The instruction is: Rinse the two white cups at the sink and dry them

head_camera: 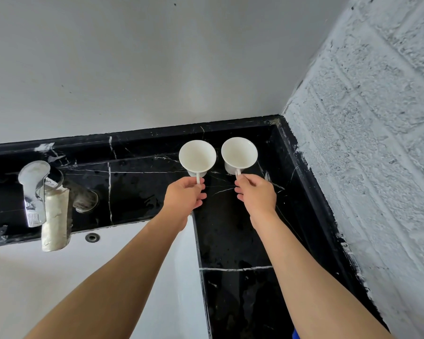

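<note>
Two white cups stand upright side by side on the black marble counter [230,241] in the far right corner. My left hand [185,195] pinches the handle of the left cup [197,156]. My right hand [256,194] pinches the handle of the right cup [239,153]. Both cups look empty inside. The white sink basin [83,277] lies below and to the left of the cups.
A chrome tap [33,192] with a silvery wrapped spout [54,221] stands at the left on the counter's back strip. An overflow hole [92,237] sits in the basin wall. A grey wall runs behind; a rough white brick wall [365,143] closes the right side.
</note>
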